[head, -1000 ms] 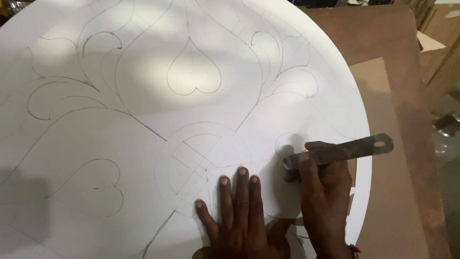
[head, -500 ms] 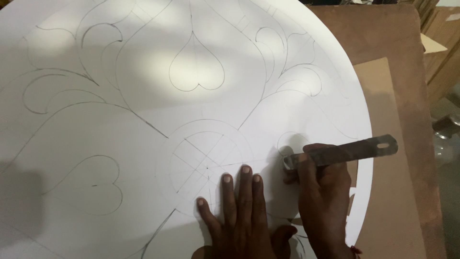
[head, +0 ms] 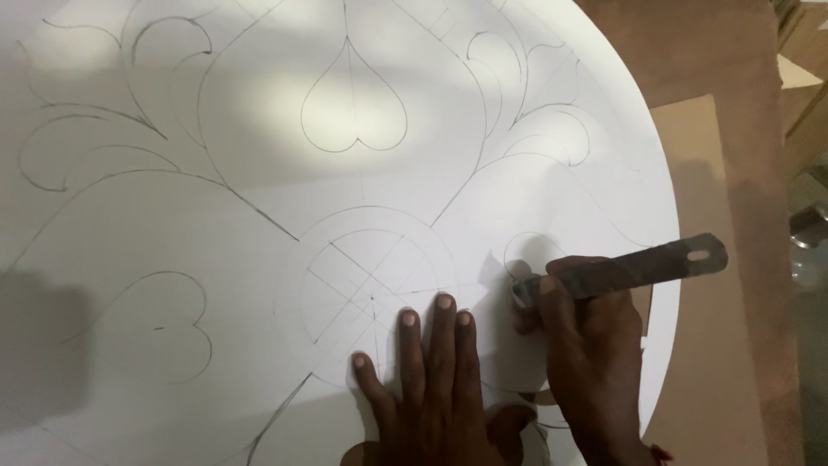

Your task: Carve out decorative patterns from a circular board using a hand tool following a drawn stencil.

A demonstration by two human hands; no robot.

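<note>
Pressure from the flat, spread-fingered left hand (head: 431,388) should pin the white board (head: 216,216) while the right hand (head: 586,345), fist-gripping the metal blade (head: 630,269), follows the pencilled curve slowly.

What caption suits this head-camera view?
Left hand flat on a round white board with pencilled heart-and-scroll patterns; right hand grips a flat grey metal blade.

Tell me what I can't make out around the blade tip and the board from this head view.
- Working tip of the metal blade: hidden under the right hand.
- Pencil lines beneath the left hand: covered by it.
- White round board: cut off by the top, left and bottom edges.
- Objects at the far right: dark, blurred.
</note>
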